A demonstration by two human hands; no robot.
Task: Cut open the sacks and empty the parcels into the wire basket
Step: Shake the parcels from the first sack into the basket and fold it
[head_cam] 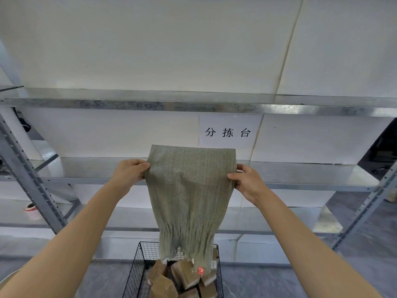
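Note:
A grey-green woven sack (pixel 190 196) hangs upside down in front of me, its frayed cut mouth and a small red tag at the bottom. My left hand (pixel 129 172) pinches its upper left edge and my right hand (pixel 247 181) pinches its upper right edge, both arms raised. Directly below the mouth stands a black wire basket (pixel 134 274) holding several brown cardboard parcels (pixel 184 276). The sack looks limp and flat.
A grey metal rack with several shelves (pixel 300 179) stands behind the sack, diagonal uprights at both sides. A white paper sign (pixel 227 132) hangs on the wall above. A roll of red-and-white tape (pixel 30 207) lies on a left shelf. Grey floor surrounds the basket.

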